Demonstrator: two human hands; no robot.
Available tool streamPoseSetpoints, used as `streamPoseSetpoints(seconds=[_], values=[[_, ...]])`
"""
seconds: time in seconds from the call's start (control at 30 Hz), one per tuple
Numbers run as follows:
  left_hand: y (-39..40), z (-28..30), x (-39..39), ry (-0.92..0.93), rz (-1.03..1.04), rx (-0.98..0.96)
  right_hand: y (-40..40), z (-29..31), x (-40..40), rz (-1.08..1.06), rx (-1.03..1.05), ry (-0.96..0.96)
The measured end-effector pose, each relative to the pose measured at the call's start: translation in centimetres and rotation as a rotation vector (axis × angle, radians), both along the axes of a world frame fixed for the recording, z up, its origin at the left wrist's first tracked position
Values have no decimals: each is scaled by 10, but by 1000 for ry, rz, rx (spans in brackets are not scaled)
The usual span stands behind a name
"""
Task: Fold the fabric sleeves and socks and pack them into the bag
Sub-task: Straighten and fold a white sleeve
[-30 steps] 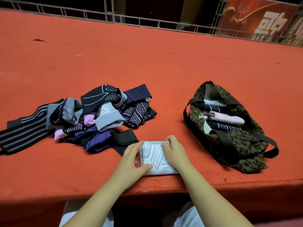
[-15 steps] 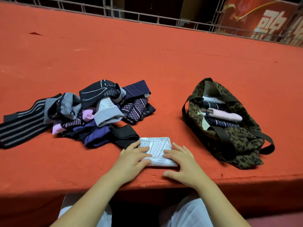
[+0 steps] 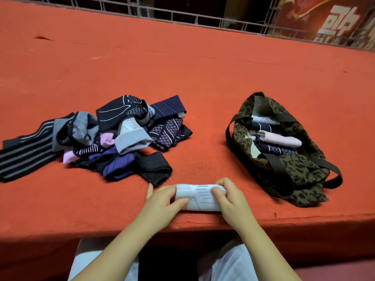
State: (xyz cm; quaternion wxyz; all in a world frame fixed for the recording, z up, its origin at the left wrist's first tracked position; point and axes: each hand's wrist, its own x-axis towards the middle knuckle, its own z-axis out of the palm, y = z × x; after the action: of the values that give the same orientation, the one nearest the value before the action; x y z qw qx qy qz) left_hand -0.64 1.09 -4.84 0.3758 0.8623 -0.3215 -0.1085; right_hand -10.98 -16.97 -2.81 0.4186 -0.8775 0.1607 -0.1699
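A white patterned sleeve lies folded into a narrow roll near the front edge of the red table. My left hand grips its left end, fingers curled over the top. My right hand grips its right end the same way. To the left sits a pile of unfolded socks and sleeves in black, purple, grey and pink. On the right stands an open leopard-print bag with several folded pieces inside.
The red felt table stretches far back to a metal railing. A long black striped sleeve trails off the pile to the left edge. My lap in pale trousers shows below the table edge.
The flat folded white sleeve has been folded over once more into a narrower roll. Both hands went from lying flat on it to curling around its ends.
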Motion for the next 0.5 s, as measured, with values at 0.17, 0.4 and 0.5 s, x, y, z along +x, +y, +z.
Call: streamPoseSetpoints(seconds=[0.17,0.4,0.5], values=[[-17,10,3,29,220,6,3,-5,19,-199,-60,41],[-19,13,7,-156,202,314,0,-11,33,-278,-472,366],[-22,16,10,-143,160,442,-2,-15,30,-270,-490,388]])
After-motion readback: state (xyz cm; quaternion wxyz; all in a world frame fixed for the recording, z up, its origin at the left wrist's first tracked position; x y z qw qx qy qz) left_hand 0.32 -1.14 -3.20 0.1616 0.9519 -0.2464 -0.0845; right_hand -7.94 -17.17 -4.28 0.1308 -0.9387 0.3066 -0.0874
